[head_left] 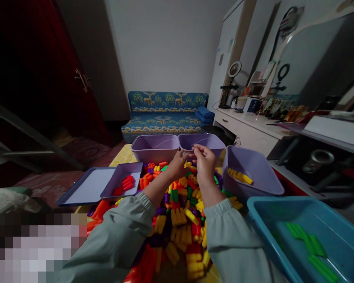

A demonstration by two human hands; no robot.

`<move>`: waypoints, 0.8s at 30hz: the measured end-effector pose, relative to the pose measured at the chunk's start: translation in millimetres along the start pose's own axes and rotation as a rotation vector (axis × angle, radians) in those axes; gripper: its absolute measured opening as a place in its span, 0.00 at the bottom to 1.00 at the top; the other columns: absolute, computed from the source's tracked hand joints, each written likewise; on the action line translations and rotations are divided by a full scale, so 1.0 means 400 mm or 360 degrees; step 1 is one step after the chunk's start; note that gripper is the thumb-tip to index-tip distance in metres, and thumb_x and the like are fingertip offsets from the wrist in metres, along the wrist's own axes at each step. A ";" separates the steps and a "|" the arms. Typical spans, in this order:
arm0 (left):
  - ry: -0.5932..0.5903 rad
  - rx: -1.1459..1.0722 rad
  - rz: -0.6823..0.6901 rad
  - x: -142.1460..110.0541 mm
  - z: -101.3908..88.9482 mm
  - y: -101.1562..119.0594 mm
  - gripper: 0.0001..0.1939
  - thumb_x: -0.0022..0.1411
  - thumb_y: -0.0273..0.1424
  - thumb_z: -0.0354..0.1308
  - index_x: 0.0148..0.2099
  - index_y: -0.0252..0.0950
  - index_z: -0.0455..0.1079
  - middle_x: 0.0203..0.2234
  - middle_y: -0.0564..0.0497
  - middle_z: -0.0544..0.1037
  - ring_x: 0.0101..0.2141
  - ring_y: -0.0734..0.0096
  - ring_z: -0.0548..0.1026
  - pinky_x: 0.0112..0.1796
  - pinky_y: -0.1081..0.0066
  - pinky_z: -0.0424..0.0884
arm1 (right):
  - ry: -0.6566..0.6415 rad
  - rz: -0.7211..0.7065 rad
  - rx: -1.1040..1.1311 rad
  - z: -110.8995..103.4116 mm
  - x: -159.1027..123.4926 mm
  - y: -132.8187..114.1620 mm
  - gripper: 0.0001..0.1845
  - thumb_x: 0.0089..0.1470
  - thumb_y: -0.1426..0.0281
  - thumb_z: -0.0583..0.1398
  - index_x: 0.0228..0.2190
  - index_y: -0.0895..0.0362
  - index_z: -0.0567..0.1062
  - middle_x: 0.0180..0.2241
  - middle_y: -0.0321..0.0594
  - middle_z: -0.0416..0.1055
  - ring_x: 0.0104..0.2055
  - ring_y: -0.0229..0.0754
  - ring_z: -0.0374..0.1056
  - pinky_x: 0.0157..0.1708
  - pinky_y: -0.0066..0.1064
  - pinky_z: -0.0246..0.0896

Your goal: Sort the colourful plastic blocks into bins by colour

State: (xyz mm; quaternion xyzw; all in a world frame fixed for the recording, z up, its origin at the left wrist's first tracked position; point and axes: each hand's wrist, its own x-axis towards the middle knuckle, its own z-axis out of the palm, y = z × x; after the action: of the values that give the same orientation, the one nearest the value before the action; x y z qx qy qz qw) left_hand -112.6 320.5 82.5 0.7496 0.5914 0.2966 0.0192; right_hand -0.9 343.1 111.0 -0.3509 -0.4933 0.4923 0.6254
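Note:
Both my hands are raised over a big pile of plastic building pieces in yellow, red, orange, green and purple. My left hand has its fingers curled in front of the back purple bins. Beside it, my right hand is closed with thumb and fingers drawn together. Whatever either hand holds is too small or hidden to make out. Straight behind the hands stand a left purple bin and a right purple bin. A thin pale line curves inside each.
On the right, a purple bin holds yellow pieces and a blue tub holds green ones. A shallow tray with red pieces and a flat pale tray lie left. A patterned sofa and a dresser stand beyond.

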 end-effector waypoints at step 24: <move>0.0223 0.0052 -0.0704 -0.402 -0.014 0.081 0.20 0.60 0.29 0.57 0.55 0.37 0.73 0.54 0.39 0.73 0.53 0.52 0.73 0.52 0.54 0.71 | -0.0393 -0.0387 -0.1214 -0.239 -0.087 0.110 0.18 0.49 0.68 0.57 0.42 0.57 0.78 0.47 0.49 0.76 0.52 0.51 0.69 0.55 0.45 0.61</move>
State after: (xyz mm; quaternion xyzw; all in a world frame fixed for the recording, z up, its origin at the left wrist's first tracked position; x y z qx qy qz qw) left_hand -107.1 164.5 31.5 0.5796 0.7459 0.3269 0.0307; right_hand 78.2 325.7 35.4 -0.4349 -0.7493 0.2354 0.4404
